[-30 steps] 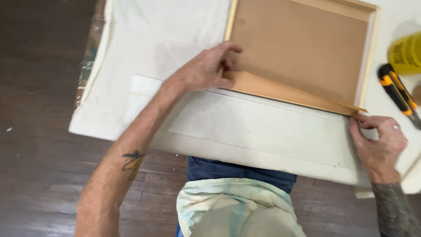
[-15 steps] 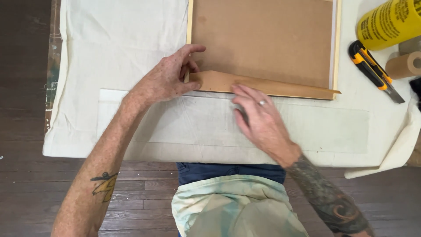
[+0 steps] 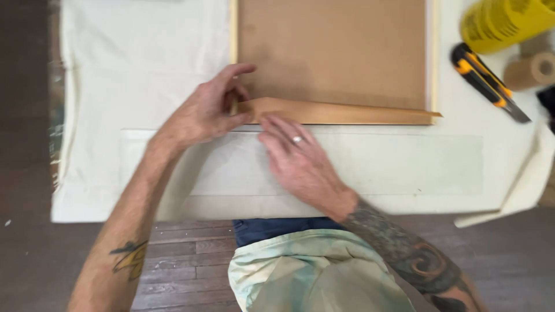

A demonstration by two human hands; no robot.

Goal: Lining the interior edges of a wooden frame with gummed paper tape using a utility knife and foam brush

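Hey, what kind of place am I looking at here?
Probably a framing or craft workspace: a wooden frame with a brown backing lies on a cloth-covered table, with a utility knife and tape roll nearby.

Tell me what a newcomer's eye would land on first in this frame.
Both hands meet at the centre: the left hand pinches the end of a brown paper tape strip along the lower edge of a wood-framed brown backing board, the right hand pressing beside it. A yellow-and-black utility knife lies upper right on the cream cloth.
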